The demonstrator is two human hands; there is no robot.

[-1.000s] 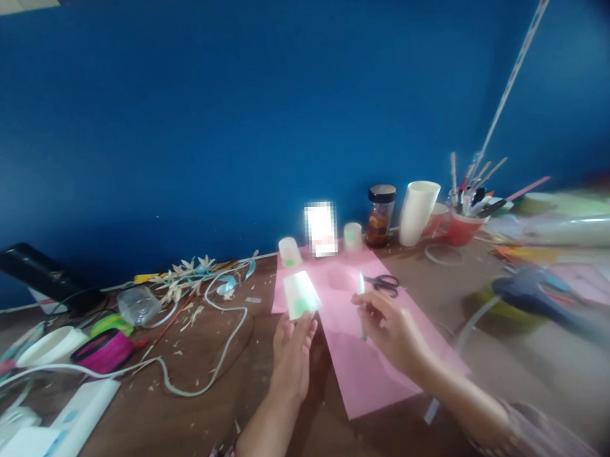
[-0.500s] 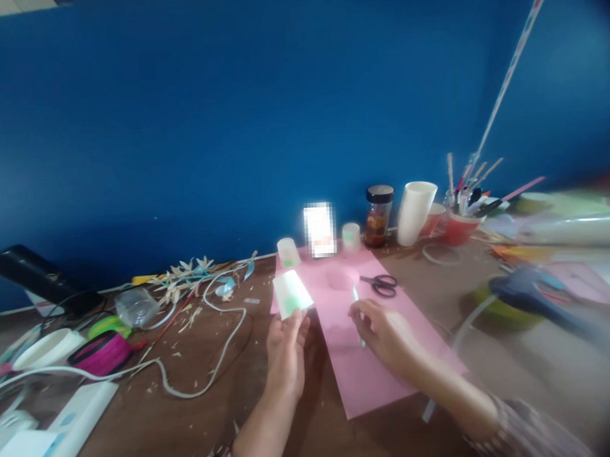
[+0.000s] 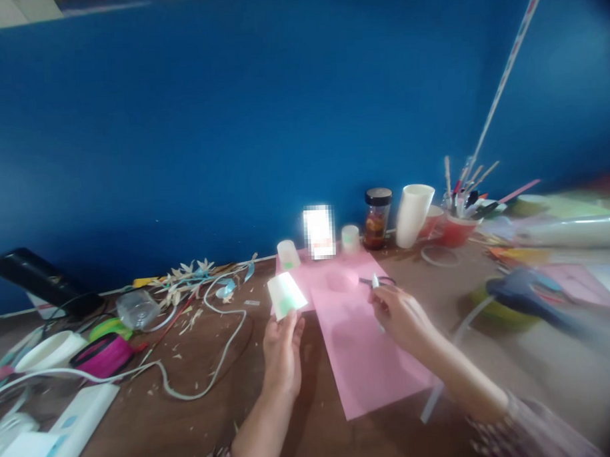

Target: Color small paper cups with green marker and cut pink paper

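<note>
Head view: a white cup [image 3: 286, 294] is held in the left hand [image 3: 282, 349] grip, just left of the pink sheet [image 3: 370, 366]; a thin white tool [image 3: 375, 280] is clenched in the right hand [image 3: 401, 315] over that sheet.

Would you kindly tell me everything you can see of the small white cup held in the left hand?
The small white cup looks like thin paper or plastic, with a soft green patch on its side near the lower end. It is tilted and lifted off the table. The left hand pinches its lower end with the fingertips. In the view it overlaps the left edge of the pink sheet. The right hand, gripping a thin white stick, does not touch it.
</note>
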